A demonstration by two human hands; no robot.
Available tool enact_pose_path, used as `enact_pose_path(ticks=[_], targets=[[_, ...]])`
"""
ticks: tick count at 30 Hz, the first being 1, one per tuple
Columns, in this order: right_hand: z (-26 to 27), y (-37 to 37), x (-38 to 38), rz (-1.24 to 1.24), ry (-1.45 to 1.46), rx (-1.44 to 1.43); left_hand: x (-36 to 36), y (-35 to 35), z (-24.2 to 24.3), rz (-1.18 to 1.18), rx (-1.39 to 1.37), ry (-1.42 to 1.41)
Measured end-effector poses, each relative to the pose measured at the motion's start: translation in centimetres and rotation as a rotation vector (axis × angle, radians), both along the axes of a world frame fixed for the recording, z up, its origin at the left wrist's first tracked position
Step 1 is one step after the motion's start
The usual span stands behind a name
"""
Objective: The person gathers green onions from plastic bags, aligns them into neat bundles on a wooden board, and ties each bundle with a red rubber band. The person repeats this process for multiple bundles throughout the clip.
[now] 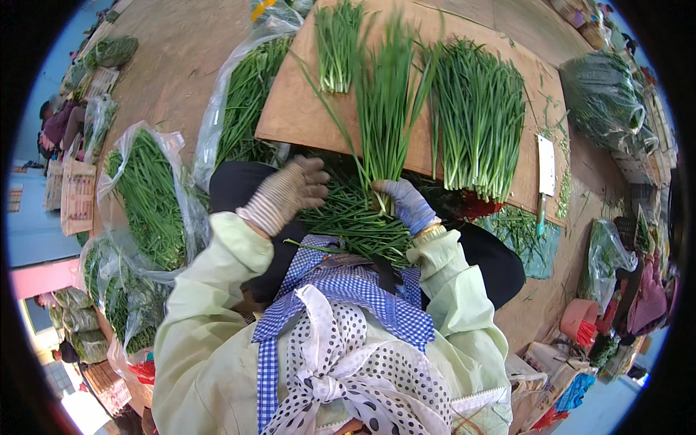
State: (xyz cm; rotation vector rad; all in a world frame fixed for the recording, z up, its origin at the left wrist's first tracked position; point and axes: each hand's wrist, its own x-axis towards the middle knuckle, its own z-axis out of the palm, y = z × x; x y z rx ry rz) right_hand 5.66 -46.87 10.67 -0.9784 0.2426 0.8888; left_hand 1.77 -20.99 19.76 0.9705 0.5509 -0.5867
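Observation:
My right hand (409, 205), in a striped knit glove, is closed around the pale base of a bunch of garlic chives (387, 114). The bunch's leaves fan upward over the board and are slightly blurred. To its left, my left hand (291, 190) is gloved too, fingers apart and holding nothing. Loose chives (359, 223) lie across my lap under both hands. On the wooden board (302, 117) rest a small chive bunch (337, 49) and a large row of chives (478, 119), white ends towards me.
A cleaver (545, 166) with a teal handle lies at the board's right edge, near chopped trimmings. Plastic bags of greens (149, 201) stand at my left. Further right are a large bagged bundle (601, 98) and a red bucket (579, 315). Other people sit near the rim.

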Motion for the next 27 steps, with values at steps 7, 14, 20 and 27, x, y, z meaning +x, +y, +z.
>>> enact_pose_path(ticks=[7, 14, 20, 27], targets=[[-1.7, -1.2, -2.8, -0.144, 0.169, 0.314, -0.4, -8.4, -10.1, -0.136, -0.264, -0.183], [-0.8, -1.2, -5.6, -0.077, 0.383, 0.412, 1.0, -9.9, -10.3, -0.237, -0.52, 0.058], [0.1, -4.2, -6.7, -0.049, 0.156, 0.34, 0.0, -12.9, -9.1, -0.304, -0.59, -0.016], [4.5, -7.0, -8.7, -0.189, -0.569, -0.766, -0.9, -15.4, -9.0, -0.104, -0.373, -0.223]])
